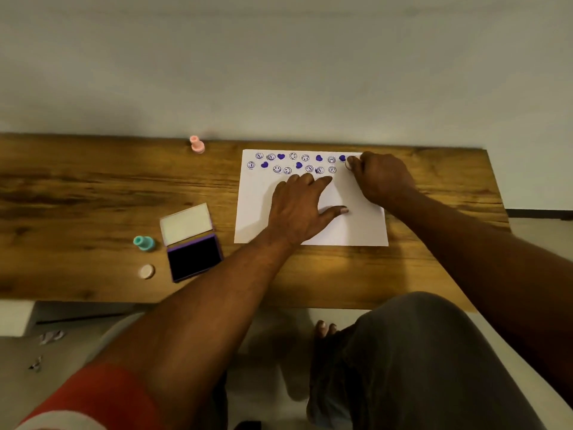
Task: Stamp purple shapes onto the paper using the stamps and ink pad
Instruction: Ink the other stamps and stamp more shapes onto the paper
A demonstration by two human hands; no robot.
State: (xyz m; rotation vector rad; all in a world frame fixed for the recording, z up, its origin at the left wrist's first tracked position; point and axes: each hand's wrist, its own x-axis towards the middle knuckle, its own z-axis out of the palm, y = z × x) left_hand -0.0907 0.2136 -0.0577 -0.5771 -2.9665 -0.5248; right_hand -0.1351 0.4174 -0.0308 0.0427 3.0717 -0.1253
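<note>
A white sheet of paper (350, 225) lies on the wooden table (93, 187), with two rows of purple smiley and heart prints (293, 162) along its far edge. My left hand (299, 206) presses flat on the paper, fingers spread. My right hand (383, 178) is closed around a small stamp (349, 164) held down at the paper's far right corner; most of the stamp is hidden. The open purple ink pad (193, 257) sits left of the paper, its lid (186, 223) folded back.
A teal stamp (144, 242) stands left of the ink pad, with a round pale cap (146, 271) nearer to me. A pink stamp (197, 144) stands at the table's far edge. A grey wall rises behind. My knee and foot show below the table's near edge.
</note>
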